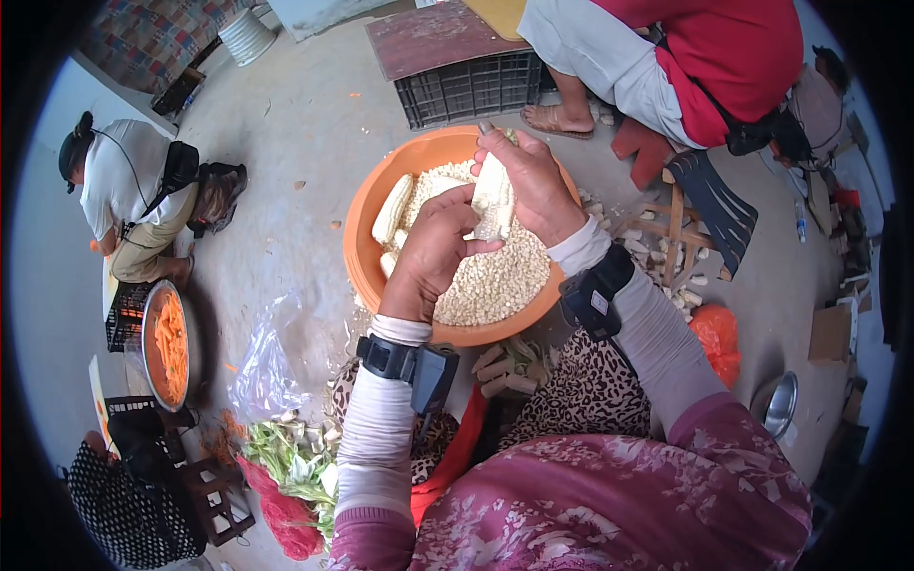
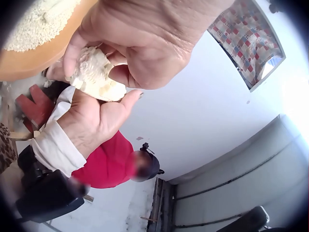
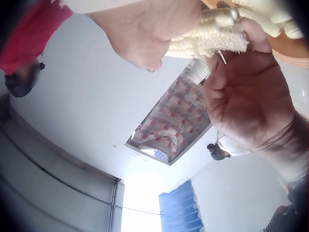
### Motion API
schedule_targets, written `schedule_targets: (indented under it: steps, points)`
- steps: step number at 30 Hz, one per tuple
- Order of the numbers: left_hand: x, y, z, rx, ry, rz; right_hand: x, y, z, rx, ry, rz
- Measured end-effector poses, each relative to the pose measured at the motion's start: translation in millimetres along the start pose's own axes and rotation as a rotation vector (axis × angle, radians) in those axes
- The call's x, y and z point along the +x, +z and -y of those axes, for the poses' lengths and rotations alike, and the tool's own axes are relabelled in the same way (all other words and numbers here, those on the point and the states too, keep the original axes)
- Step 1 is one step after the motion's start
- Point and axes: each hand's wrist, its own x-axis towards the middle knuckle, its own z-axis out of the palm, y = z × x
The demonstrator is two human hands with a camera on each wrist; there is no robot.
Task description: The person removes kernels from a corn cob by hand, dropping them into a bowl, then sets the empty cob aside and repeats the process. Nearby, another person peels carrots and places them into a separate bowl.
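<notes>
Floor [image 1: 286, 114] carried everything, including a dark crate [image 1: 466, 90] beyond the far edge of an orange tub [image 1: 358, 249]. The tub stood close before the person, below both hands, probably so that loose kernels could land inside. A metal bowl [image 1: 148, 333] of carrots [image 1: 171, 347] sat well apart, toward the floor's left edge.

The right hand [image 1: 535, 181] came in over the tub's right edge, its fingers clamped round the far end of a cob [image 1: 493, 195], apparently to steady it. The left hand [image 1: 433, 252] reached over the near left edge, fingers curled onto the same cob and thumb across its near end, seemingly for pressing on the rows. This cob was held above the tub's middle, a bare patch showing in the right wrist view.

More cobs [image 1: 391, 209] lay along the tub's left edge, perhaps for easy reach. Kernels [image 1: 500, 281], smallest of all, spread to its near edge.
</notes>
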Motion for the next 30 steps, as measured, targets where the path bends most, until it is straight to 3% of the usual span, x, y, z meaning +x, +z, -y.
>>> schedule_targets:
  steps: [6,8,12,17,21,26,30]
  points:
    - [6,1,7,0.049,-0.028,-0.054,1,0,-1,-0.06,-0.013,-0.007]
    - [9,0,13,0.221,0.027,-0.092,0,1,-1,-0.056,-0.016,-0.009]
    - [6,4,13,0.27,0.078,-0.105,1,-1,-4,-0.066,-0.06,-0.02]
    - [4,-1,11,0.39,0.147,-0.036,2,-9,-2,0.103,0.058,0.025]
    - [4,-4,12,0.362,0.163,-0.003,3,-11,-3,0.117,0.052,0.042]
    - [1,-2,6,0.081,0.056,0.001,3,-10,0,0.128,0.057,0.062]
    - [4,3,7,0.201,0.041,-0.092,4,-9,-6,0.084,0.051,0.027]
